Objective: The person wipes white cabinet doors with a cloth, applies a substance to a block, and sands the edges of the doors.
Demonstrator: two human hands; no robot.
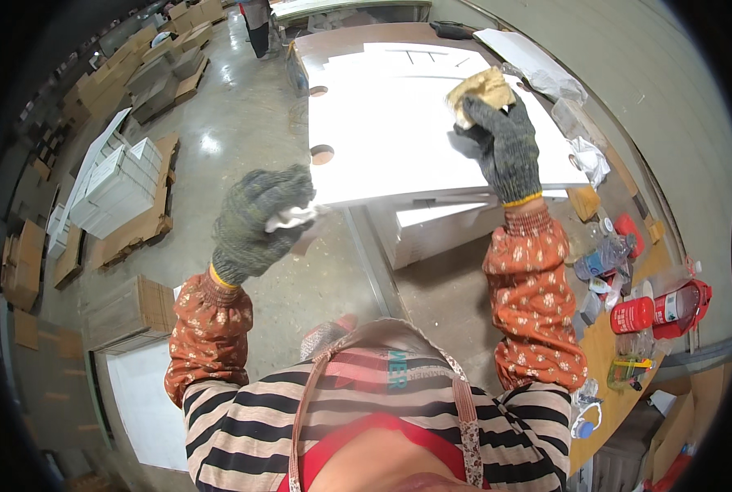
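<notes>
The left hand, in a grey knit glove, is curled shut around a small white cloth at the near left corner of a white panel. The right hand, gloved the same, presses a tan sanding block flat on the panel's far right part, fingers closed over it. The panel lies on a table, with two round holes along its left edge. To the right, a wooden bench holds a red flask and plastic bottles. Stacks of white boards sit on the floor, far left.
</notes>
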